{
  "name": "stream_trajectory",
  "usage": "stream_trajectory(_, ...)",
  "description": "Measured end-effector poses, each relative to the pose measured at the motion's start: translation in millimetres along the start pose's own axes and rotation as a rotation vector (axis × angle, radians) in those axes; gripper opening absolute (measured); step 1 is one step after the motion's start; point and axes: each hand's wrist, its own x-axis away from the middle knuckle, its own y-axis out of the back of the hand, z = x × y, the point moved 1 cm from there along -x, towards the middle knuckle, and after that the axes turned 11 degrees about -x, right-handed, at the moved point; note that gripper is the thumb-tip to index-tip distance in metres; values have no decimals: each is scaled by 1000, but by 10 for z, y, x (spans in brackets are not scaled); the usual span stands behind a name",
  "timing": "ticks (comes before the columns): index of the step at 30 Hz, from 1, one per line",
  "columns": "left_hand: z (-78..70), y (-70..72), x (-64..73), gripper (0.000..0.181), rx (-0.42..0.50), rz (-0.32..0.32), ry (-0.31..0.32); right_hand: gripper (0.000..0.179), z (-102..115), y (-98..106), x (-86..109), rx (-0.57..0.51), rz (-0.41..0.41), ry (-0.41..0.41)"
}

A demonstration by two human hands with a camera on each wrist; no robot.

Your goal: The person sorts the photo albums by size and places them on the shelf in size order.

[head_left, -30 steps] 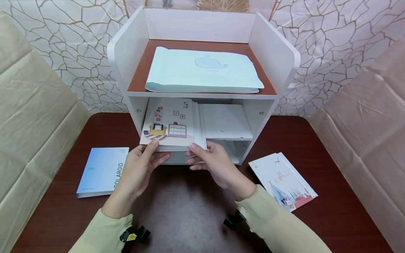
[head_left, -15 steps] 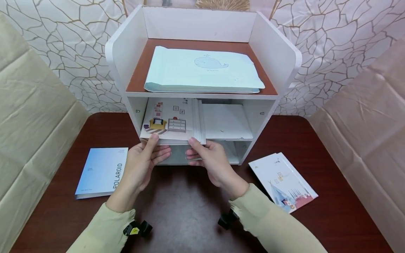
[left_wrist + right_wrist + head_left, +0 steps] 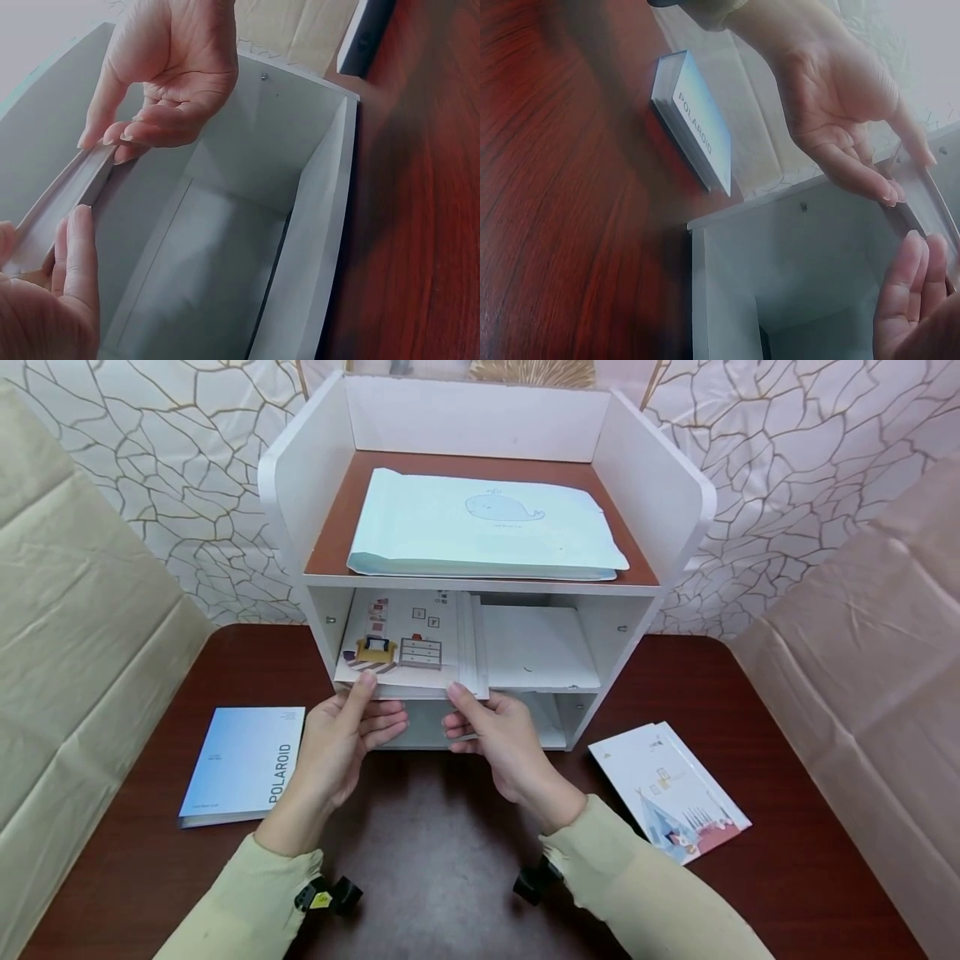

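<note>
A stack of white booklets [image 3: 401, 647], the top one printed with a yellow armchair and a chest of drawers, lies on the left of the middle shelf. My left hand [image 3: 337, 743] pinches its front left corner, thumb on top and fingers below. At the front right corner, my right hand [image 3: 510, 747] grips the same stack in the same way. The left wrist view shows the edge of the stack [image 3: 64, 199] between my right hand [image 3: 172, 67] and my left hand [image 3: 52, 292]. Beside the stack lies another white booklet [image 3: 540, 647].
The white shelf unit [image 3: 663, 527] stands on a dark red-brown table [image 3: 450, 877]. A pale blue whale-printed packet [image 3: 487, 531] rests on its top board. A blue POLAROID book [image 3: 243, 764] lies left, and a white booklet with a tent picture [image 3: 667, 793] lies right.
The stack of booklets has slid deeper into the middle shelf, with both hands moving forward along with it. Most of that shift came in the first half second.
</note>
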Motion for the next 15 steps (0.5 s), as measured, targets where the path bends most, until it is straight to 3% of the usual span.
stream_trajectory(6, -1, 28, -13, 62, 24, 1, 7, 40, -11, -55, -2, -2, -19, 9)
stream_trajectory(10, 29, -4, 17, 61, 41, 6, 9, 46, -21, -30, 5, 29, -10, 18)
stream_trajectory(15, 121, -81, 85, 64, -2, 68, 23, 48, -40, 108, 43, 135, 23, 85)
